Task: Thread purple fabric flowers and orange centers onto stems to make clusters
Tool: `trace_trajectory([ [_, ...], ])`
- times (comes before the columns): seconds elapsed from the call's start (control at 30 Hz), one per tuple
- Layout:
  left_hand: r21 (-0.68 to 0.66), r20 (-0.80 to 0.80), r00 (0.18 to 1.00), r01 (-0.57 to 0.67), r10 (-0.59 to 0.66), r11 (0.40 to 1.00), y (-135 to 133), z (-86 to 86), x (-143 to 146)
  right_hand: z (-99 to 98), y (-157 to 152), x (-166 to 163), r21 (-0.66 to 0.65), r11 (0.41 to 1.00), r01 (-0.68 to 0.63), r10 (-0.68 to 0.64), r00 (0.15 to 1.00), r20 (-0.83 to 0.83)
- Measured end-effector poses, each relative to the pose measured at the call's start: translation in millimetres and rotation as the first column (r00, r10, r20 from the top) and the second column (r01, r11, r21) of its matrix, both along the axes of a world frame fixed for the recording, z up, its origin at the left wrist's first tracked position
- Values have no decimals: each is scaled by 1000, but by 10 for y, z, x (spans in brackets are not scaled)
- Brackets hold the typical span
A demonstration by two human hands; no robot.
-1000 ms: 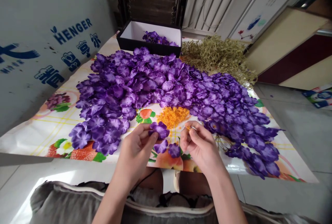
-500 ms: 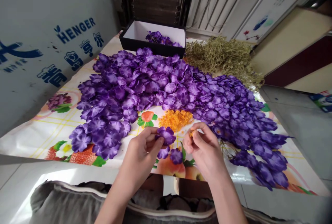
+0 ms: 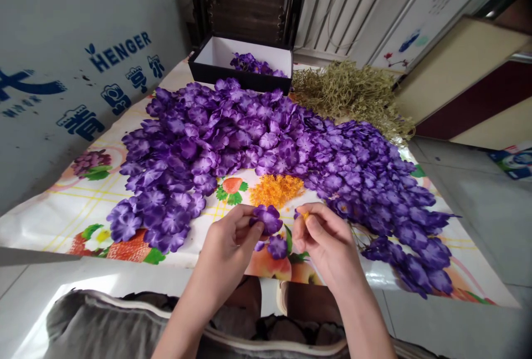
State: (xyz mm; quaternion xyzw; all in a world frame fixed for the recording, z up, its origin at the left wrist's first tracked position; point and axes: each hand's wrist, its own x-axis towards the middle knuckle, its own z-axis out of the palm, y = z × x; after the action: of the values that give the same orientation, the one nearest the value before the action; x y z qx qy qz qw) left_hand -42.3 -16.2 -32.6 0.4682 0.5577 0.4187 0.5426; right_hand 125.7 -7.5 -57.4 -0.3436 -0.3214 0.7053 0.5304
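Between thumb and fingers, my left hand (image 3: 230, 240) pinches a purple artificial flower (image 3: 268, 219), its petals facing up. To its right, my right hand (image 3: 326, 237) is closed in a pinch on a small orange flower centre (image 3: 306, 216). The two hands are a short way apart. Just beyond them lies a heap of orange flower centres (image 3: 277, 190). A loose purple flower (image 3: 277, 246) rests on the cloth between my hands, near the front edge. A wide arc of purple flowers (image 3: 233, 132) spreads around the orange heap.
A black box (image 3: 239, 79) with a white inside holds some purple flowers at the back. Beside it is a pile of greenish dry-looking stems (image 3: 353, 93). A fruit-printed tablecloth (image 3: 70, 215) covers the table. A grey printed panel (image 3: 83, 10) stands at the left.
The view has shifted slightly. My right hand has drawn its fingers closer around the orange flower centre. My left hand keeps its hold on the purple flower.
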Motion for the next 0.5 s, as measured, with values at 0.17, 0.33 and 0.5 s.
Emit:
trace_trajectory([
  [0.17, -20, 54, 998, 11, -10, 1000, -60, 21, 60, 30, -89, 4, 74, 997, 10, -18, 993, 117],
  [0.33, -3, 46, 999, 27, -26, 1000, -72, 35, 76, 16, -135, -8, 142, 989, 37, -66, 976, 207],
  [0.5, -5, -3, 999, 36, -36, 999, -47, 7, 73, 29, -121, 13, 265, 961, 78, -173, 918, 357],
])
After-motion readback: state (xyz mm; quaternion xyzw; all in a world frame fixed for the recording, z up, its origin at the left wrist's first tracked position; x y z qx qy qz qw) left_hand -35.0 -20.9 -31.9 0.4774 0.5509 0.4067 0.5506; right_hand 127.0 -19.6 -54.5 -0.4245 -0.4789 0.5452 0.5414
